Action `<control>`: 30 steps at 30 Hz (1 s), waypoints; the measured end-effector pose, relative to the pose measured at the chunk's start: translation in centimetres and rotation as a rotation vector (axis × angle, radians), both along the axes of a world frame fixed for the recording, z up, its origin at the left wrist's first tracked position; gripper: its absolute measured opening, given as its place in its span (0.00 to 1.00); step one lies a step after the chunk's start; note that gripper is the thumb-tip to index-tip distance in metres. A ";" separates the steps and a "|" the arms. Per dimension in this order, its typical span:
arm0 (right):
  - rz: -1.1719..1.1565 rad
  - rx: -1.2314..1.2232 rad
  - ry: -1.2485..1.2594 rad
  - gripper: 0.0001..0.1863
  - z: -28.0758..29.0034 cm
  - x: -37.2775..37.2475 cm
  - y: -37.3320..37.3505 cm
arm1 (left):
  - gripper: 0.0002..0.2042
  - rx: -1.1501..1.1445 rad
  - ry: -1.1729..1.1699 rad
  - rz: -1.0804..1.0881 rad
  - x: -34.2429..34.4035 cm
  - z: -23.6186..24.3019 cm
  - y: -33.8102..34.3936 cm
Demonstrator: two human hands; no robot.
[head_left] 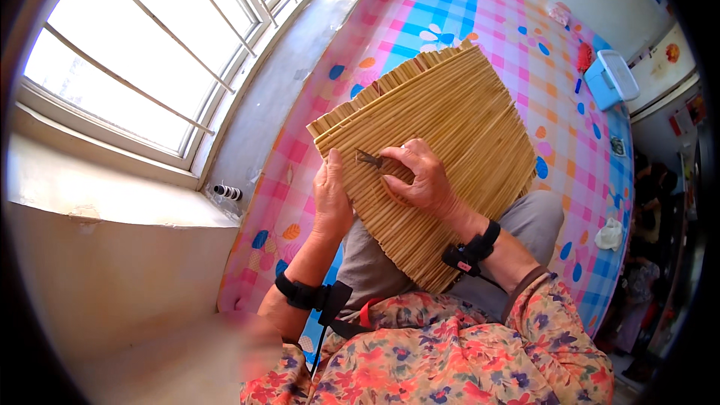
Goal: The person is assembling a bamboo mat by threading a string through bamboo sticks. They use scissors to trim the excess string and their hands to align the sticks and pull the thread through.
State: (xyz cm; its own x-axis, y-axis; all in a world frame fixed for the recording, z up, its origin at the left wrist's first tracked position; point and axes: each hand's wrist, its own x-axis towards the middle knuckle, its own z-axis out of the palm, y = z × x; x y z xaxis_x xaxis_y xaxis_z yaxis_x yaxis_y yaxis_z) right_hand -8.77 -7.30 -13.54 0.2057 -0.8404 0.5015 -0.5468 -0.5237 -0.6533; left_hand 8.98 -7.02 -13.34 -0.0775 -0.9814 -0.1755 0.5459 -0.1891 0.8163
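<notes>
Across your lap (375,264), nearer the checked cover's (517,67) window-side edge than its opposite one, your left hand (330,196) rests at the left margin of the stick mat (457,127), its grip unclear from here, while your right hand (426,176) pinches a small dark tool (367,158) over the mat. Expect the mat to be light, dry and rather smooth, stiff along its sticks yet flexible across them; hold it broadly by its layered far edge, since single stick ends could split.

Bright daylight through the window (142,45), glare whitening it.
Straight edges bend toward the black rim; far right is dim; a pinkish patch (259,346) blurs low down.
</notes>
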 end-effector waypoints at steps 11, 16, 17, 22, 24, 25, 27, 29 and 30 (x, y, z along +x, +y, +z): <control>-0.132 -0.028 0.067 0.21 0.6 0.9 0.1 | 0.17 -0.059 -0.489 -0.102 2.5 0.2 0.4; -0.127 -0.059 0.058 0.21 0.6 1.3 -0.1 | 0.19 -0.041 -0.388 -0.066 1.7 0.4 0.0; -0.127 -0.058 0.045 0.20 0.6 1.3 -0.2 | 0.18 -0.060 -0.389 -0.054 1.6 0.3 -0.2; -0.087 -0.027 -0.140 0.20 0.0 1.4 0.2 | 0.18 -0.135 -0.483 0.084 1.1 -2.0 -0.9; -0.064 0.000 -0.248 0.20 -0.5 1.5 0.6 | 0.18 -0.110 -0.429 0.074 1.1 -2.2 -1.1; -0.053 0.024 -0.313 0.20 -0.7 1.6 0.9 | 0.18 -0.097 -0.391 0.068 0.9 -1.9 -1.1; -0.040 0.042 -0.367 0.21 -1.2 1.5 1.5 | 0.18 -0.075 -0.376 0.052 0.9 -1.4 -1.0; -0.037 0.030 -0.345 0.21 -1.7 1.0 2.0 | 0.18 -0.058 -0.423 0.030 1.2 -0.8 -0.7; -0.029 0.042 -0.361 0.21 -1.4 0.9 2.2 | 0.18 -0.050 -0.507 0.007 1.4 -0.6 -0.5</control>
